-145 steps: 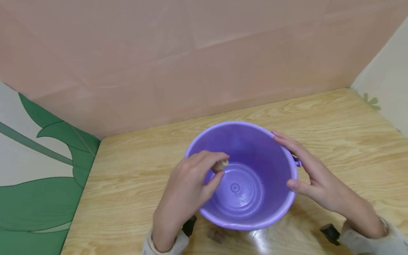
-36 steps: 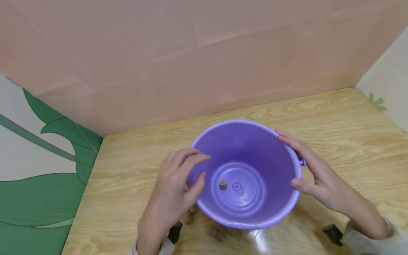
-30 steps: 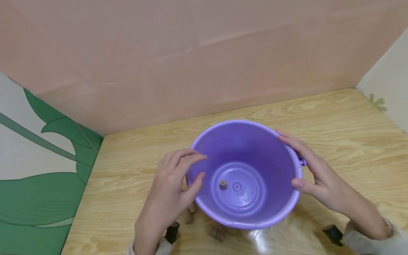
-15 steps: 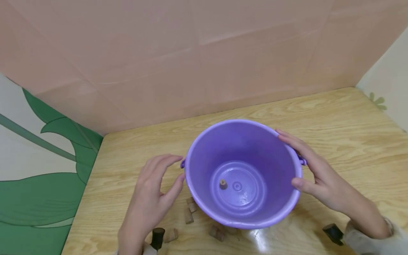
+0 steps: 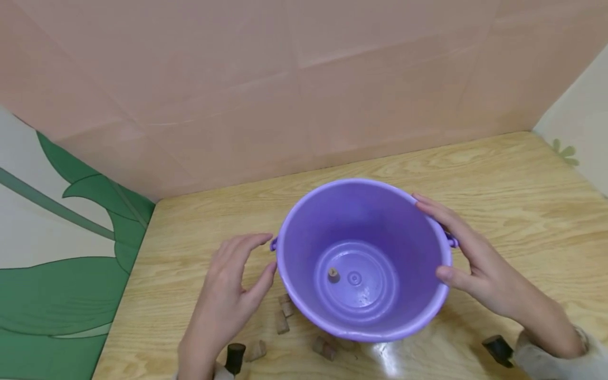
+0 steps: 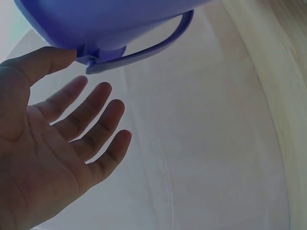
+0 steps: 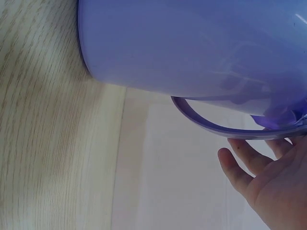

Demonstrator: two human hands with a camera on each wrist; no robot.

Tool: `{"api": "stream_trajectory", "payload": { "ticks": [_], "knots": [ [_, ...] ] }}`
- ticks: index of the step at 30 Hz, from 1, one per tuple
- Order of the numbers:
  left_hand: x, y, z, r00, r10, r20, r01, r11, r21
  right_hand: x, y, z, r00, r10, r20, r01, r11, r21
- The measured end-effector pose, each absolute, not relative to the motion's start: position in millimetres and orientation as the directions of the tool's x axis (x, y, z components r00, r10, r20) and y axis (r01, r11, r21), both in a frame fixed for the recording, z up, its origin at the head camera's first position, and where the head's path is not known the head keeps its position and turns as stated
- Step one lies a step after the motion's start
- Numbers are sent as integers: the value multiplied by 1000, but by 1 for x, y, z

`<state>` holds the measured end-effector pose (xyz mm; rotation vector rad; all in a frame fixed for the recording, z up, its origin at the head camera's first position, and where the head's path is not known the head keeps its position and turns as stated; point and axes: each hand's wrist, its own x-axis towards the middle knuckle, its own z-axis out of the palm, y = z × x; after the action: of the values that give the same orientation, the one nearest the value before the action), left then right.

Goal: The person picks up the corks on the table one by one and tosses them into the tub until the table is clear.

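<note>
In the head view a purple bucket (image 5: 363,219) with an open top stands on the table. A small tan wooden cylinder (image 5: 333,275) sits on its floor, left of the centre ring. My left hand (image 5: 225,295) is at the bucket's left side, thumb and fingers spread with nothing between them, fingertips right at the rim by the handle lug. My right hand (image 5: 480,266) rests against the right side, thumb and forefinger touching the rim. In the right wrist view its other fingers extend loosely beneath the bucket's curved handle (image 7: 216,128).
Several small wooden cylinders (image 5: 282,322) lie on the table (image 5: 209,227) in front and left of the bucket, one pair (image 5: 324,348) just below its near rim. Dark wrist-worn devices (image 5: 235,358) show by both sleeves. A pinkish sheet (image 5: 237,105) closes off the back.
My left hand pinched a wooden cylinder over the bucket, then let it go; the cylinder now sits inside. That hand moved left, out past the rim. My right hand kept its place.
</note>
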<state>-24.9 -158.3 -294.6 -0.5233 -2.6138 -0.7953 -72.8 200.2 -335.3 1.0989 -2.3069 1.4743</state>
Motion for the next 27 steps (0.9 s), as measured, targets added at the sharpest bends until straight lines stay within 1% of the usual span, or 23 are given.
{"api": "stream_trajectory", "payload": {
  "ticks": [12, 27],
  "knots": [
    [-24, -159, -307, -886, 219, 409, 399, 808, 433, -74, 201, -337, -700, -480, 528, -680, 223, -699],
    [-24, -163, -331, -929, 217, 301, 342, 816, 466, -73, 200, -337, -706, -474, 527, -681, 248, -689]
  ]
}}
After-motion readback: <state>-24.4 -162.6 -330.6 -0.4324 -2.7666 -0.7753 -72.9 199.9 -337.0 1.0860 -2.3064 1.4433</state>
